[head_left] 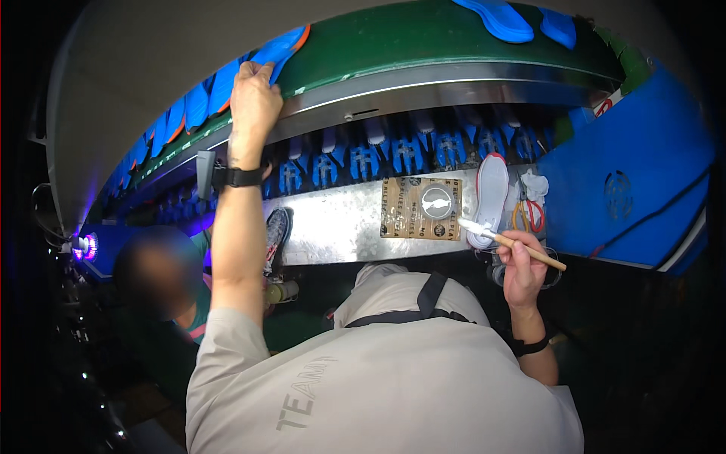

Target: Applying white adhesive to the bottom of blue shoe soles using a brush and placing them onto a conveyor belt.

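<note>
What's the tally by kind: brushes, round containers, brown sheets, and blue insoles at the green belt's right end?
Brush, in the right hand: 1
Round container: 1
Brown sheet: 1
Blue insoles, green belt's right end: 2
Total: 5

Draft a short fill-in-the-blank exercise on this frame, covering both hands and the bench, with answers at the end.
The right hand holds a brush whose bristle end looks ____.
The left hand is at a sole-shaped piece coloured mainly ____.
The round dish rests on a patterned sheet coloured ____.
In view, the dish lies to the ____ of the white shoe sole.
Missing words: white; blue; brown; left.
</note>
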A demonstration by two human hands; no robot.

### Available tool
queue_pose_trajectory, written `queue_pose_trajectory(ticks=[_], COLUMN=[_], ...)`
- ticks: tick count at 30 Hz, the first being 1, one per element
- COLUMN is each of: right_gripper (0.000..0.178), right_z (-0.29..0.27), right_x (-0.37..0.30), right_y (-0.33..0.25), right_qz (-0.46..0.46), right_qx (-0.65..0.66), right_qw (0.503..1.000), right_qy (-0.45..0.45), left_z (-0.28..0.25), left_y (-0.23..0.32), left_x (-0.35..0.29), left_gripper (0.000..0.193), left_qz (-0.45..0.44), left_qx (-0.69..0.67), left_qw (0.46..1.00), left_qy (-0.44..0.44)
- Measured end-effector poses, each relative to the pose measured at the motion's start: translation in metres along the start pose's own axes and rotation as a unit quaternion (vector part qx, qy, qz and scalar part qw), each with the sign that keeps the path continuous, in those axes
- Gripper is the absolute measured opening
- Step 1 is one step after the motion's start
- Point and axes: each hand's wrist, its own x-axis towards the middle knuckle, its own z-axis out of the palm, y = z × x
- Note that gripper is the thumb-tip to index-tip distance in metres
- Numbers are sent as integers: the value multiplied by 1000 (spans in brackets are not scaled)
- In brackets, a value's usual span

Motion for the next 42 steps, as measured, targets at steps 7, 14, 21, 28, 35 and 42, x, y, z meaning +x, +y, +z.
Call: queue_pose_trajectory(ticks=[7, 14, 21, 28, 35, 42], right_gripper=[19, 16, 15, 17, 19, 19], right_z=[2, 2, 14, 26, 30, 97], right_x=[22, 74, 99, 94, 77, 65], right_y=[22, 92, 151, 129, 109, 21], right_qz=[0, -28, -47, 12, 8, -11], right_qx=[-162, -361, -488, -450, -292, -117], right_qw=[987, 930, 859, 886, 950, 976], right_qy=[-14, -71, -144, -108, -110, -183], left_z=[-42, -20, -33, -66, -48, -71], left_y=[2, 14, 50, 110, 116, 124], left_x=[4, -28, -107, -194, -245, -228], left_gripper=[24, 56, 34, 62, 67, 63], left_qz=[-162, -205, -340, -367, -417, -377], left_qx=[-219, 16, -519, -833, -835, -849], left_qw=[957, 975, 784, 398, 312, 305], left_qy=[-101, -81, 19, -113, -178, -210])
